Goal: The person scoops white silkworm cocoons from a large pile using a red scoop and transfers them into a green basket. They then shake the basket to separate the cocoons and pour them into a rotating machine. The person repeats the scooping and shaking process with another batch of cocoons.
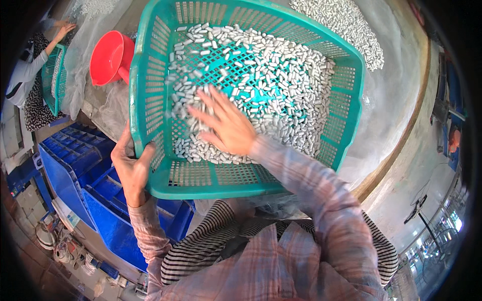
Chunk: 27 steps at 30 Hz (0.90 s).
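A green plastic basket point(226, 192) with slotted walls and a mesh bottom is tilted in front of me. Many small whitish-grey, short rod-shaped pieces point(291, 75) lie in it, heaped thickest toward the right and near side; their kind I cannot make out. My left hand point(133, 163) is closed on the basket's left wall, thumb inside and fingers outside. Over the pieces at the left middle, my right hand point(223, 123) lies with its fingers spread, palm down. Pieces near its fingertips are smeared by motion, and green mesh shows through beyond them.
A red scoop point(111, 57) sits left of the basket. Blue plastic crates point(90, 185) stand at the lower left. More pieces point(346, 30) lie heaped on a pale sheet point(391, 100) at the far right. At the upper left, another person point(30, 70) works beside a green basket point(59, 83).
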Motion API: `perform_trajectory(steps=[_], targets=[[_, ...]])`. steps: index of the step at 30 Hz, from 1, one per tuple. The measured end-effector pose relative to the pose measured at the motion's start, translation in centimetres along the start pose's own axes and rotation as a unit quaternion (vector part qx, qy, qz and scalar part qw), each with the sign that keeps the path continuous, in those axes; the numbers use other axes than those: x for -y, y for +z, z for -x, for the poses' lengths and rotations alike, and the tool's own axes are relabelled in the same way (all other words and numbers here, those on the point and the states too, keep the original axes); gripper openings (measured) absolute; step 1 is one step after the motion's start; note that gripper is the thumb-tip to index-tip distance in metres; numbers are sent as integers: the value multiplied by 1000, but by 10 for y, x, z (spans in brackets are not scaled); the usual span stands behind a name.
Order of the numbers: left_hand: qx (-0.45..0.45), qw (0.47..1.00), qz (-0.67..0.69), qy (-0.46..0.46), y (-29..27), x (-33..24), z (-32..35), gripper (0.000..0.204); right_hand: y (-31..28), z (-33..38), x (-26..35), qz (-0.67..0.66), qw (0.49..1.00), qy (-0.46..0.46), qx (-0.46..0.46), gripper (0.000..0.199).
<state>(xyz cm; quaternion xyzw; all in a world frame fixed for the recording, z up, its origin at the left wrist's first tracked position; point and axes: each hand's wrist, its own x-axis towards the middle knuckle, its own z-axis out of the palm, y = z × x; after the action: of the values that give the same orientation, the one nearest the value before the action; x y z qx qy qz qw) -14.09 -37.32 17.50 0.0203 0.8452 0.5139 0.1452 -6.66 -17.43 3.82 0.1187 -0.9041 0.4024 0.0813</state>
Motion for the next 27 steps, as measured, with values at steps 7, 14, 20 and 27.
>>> perform_trajectory(steps=[7, 14, 20, 27], targets=[[10, 1000, -3, -6, -7, 1, -1, 58, -88, 119, -101, 218, 960, 158, 77, 65], [-9, 999, -37, -15, 12, -51, 18, 66, -42, 30, -40, 57, 996, 65, -18, 63], [16, 1000, 10, -3, -1, 21, 9, 61, -84, 103, -92, 238, 947, 205, 70, 70], [24, 999, 28, 16, 9, 28, -1, 61, 1, -49, -99, 186, 930, 198, -249, 73]])
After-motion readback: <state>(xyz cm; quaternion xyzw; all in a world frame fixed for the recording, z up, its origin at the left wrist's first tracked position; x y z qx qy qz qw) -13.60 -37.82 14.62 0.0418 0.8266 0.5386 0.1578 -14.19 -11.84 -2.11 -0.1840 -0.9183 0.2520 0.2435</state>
